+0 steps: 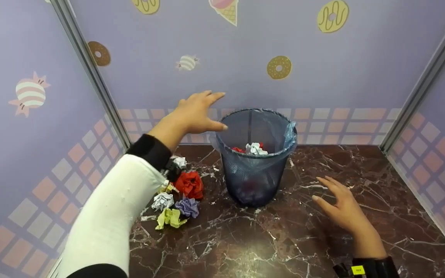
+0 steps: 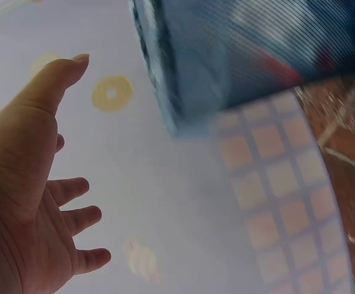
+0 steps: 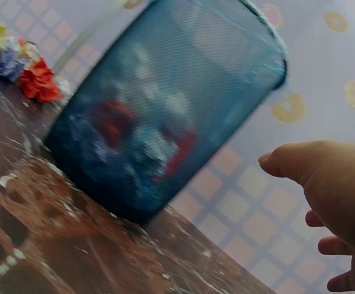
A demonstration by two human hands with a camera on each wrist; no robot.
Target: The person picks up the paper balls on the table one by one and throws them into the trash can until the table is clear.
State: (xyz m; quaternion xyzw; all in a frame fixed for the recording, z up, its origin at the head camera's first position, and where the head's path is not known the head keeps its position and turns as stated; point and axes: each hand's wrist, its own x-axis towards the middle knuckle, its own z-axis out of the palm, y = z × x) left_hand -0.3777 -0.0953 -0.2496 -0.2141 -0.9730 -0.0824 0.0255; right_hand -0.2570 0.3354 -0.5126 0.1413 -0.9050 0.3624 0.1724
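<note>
Both our hands spread wide, empty: left hand point(image 1: 197, 112) at centre frame beside the bin point(image 1: 255, 154) rim, right hand point(image 1: 340, 206) lower right. Risk: a brushing thumb could tip the bin, spilling paper balls point(image 1: 253, 148).

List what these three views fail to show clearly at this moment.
- Lower contents of the mesh bin: head view, veiled by mesh and blue liner; only a white wad and some red show on top.
- Paper wads nearest the left hand's sleeve: partly covered by the arm.
- Bin in both wrist views: motion-blurred.
- Right hand: wrist view cuts off its fingers.
</note>
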